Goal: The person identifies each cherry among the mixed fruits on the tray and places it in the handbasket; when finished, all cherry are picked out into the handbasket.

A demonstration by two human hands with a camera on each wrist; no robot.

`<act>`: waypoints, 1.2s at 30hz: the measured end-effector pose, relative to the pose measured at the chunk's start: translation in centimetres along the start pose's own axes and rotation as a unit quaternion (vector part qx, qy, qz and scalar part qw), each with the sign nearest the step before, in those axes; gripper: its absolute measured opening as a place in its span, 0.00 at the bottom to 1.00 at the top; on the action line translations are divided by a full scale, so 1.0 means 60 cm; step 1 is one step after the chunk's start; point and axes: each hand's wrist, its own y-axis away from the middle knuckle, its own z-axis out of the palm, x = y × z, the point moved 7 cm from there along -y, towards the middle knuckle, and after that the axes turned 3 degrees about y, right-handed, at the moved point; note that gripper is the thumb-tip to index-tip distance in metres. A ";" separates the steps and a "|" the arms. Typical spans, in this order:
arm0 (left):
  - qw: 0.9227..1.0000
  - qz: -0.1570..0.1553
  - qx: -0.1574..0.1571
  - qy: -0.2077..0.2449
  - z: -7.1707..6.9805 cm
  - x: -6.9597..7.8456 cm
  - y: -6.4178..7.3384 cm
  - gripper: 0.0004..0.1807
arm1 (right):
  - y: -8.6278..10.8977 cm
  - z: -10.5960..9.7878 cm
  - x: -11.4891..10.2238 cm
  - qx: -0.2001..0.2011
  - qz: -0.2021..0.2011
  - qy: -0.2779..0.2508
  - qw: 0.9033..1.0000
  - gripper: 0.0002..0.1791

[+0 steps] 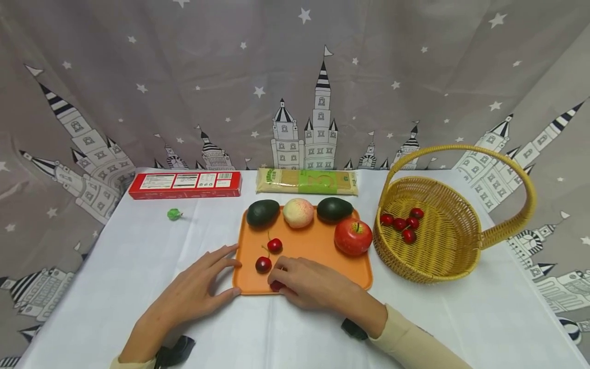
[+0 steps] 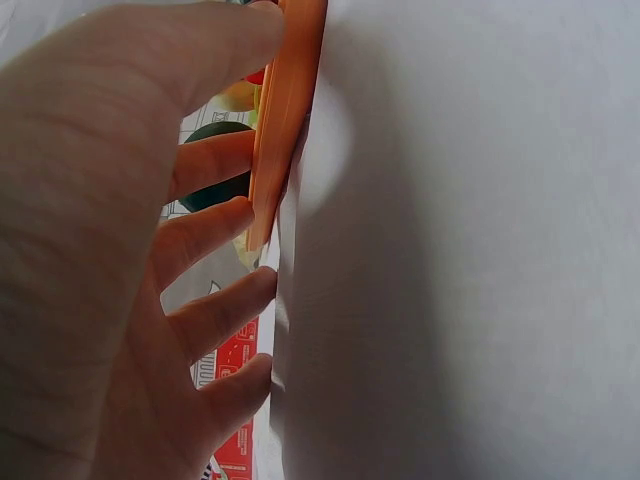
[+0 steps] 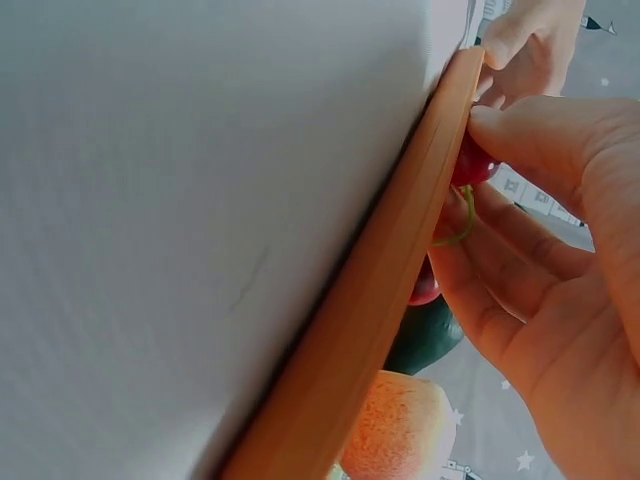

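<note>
An orange tray (image 1: 306, 248) lies in front of me with fruit on it. At its left edge rests my left hand (image 1: 198, 287), fingers spread and fingertips against the rim; the left wrist view shows the fingers (image 2: 215, 165) along the tray's side. Near the front rim, my right hand (image 1: 313, 284) pinches a dark red cherry (image 3: 475, 163) with a green stem between thumb and fingers. Two more cherries, one (image 1: 263, 265) beside the right fingertips and one (image 1: 274, 245) farther back, lie on the tray.
Two avocados (image 1: 263, 213) (image 1: 334, 209), a peach (image 1: 298, 213) and a red apple (image 1: 353, 237) sit on the tray. To the right, a wicker basket (image 1: 426, 271) with a tall handle holds several cherries. Behind lie a red box (image 1: 184, 185) and a noodle pack (image 1: 306, 181); a small green item (image 1: 174, 214) lies left.
</note>
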 end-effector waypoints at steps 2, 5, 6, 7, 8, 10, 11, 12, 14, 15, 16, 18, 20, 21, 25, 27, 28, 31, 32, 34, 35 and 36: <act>1.000 -0.004 -0.001 -0.003 0.000 0.000 0.002 0.31 | 0.001 -0.002 -0.002 0.008 -0.006 0.001 1.000 0.12; 1.000 -0.005 0.000 -0.006 0.000 0.001 0.002 0.31 | 0.005 -0.011 -0.002 0.020 -0.014 0.002 1.000 0.11; 1.000 -0.004 0.001 -0.007 0.000 0.001 0.001 0.31 | 0.007 -0.014 -0.001 0.024 -0.016 0.003 1.000 0.11; 1.000 -0.004 0.002 -0.009 0.000 0.001 0.002 0.31 | 0.008 -0.017 0.000 0.029 -0.018 0.003 0.999 0.12; 1.000 -0.003 0.004 -0.011 -0.001 0.002 0.002 0.31 | 0.010 -0.021 0.002 0.034 -0.018 0.002 0.999 0.12; 1.000 0.000 0.007 -0.013 -0.001 0.002 0.002 0.31 | 0.012 -0.029 0.006 0.048 -0.020 0.000 0.999 0.12; 1.000 0.000 0.008 -0.015 -0.001 0.002 0.002 0.31 | 0.014 -0.032 0.007 0.055 -0.021 -0.002 0.998 0.12; 1.000 -0.001 0.008 -0.016 -0.001 0.002 0.002 0.31 | 0.016 -0.037 0.009 0.062 -0.022 -0.004 0.998 0.13; 1.000 -0.003 0.008 -0.016 -0.002 0.002 0.002 0.31 | 0.019 -0.044 0.014 0.077 -0.026 -0.006 0.997 0.12; 1.000 -0.004 0.007 -0.016 -0.002 0.002 0.001 0.31 | 0.021 -0.047 0.016 0.084 -0.029 -0.007 0.996 0.12; 1.000 -0.005 0.007 -0.016 -0.001 0.002 0.001 0.31 | 0.024 -0.051 0.018 0.089 -0.031 -0.008 0.996 0.12; 1.000 -0.006 0.005 -0.016 -0.001 0.002 0.001 0.31 | 0.029 -0.057 0.023 0.098 -0.032 -0.014 0.995 0.11; 1.000 -0.007 0.004 -0.017 -0.001 0.002 0.001 0.31 | 0.035 -0.063 0.028 0.101 -0.031 -0.019 0.994 0.11; 1.000 -0.007 0.004 -0.017 -0.001 0.002 0.001 0.31 | 0.038 -0.067 0.030 0.104 -0.030 -0.022 0.994 0.11; 1.000 -0.007 0.005 -0.020 -0.002 0.004 0.001 0.31 | 0.052 -0.078 0.042 0.118 -0.027 -0.020 0.992 0.12; 1.000 -0.005 0.007 -0.020 -0.003 0.004 0.000 0.31 | 0.059 -0.083 0.049 0.130 -0.025 -0.018 0.991 0.12; 1.000 -0.004 0.007 -0.020 -0.003 0.004 0.000 0.31 | 0.062 -0.086 0.053 0.136 -0.022 -0.018 0.990 0.13; 1.000 0.000 0.010 -0.024 -0.004 0.004 0.000 0.31 | 0.074 -0.097 0.065 0.154 -0.012 -0.019 0.988 0.13; 1.000 0.001 0.011 -0.026 -0.003 0.004 0.000 0.31 | 0.079 -0.101 0.069 0.160 -0.008 -0.020 0.987 0.13; 0.999 0.003 0.012 -0.029 -0.002 0.004 0.000 0.31 | 0.087 -0.108 0.077 0.169 -0.002 -0.020 0.985 0.14; 0.999 0.004 0.013 -0.032 -0.002 0.004 0.000 0.32 | 0.091 -0.111 0.080 0.173 -0.001 -0.022 0.985 0.14; 0.999 0.004 0.013 -0.033 -0.001 0.004 0.000 0.32 | 0.096 -0.115 0.084 0.178 0.002 -0.024 0.984 0.14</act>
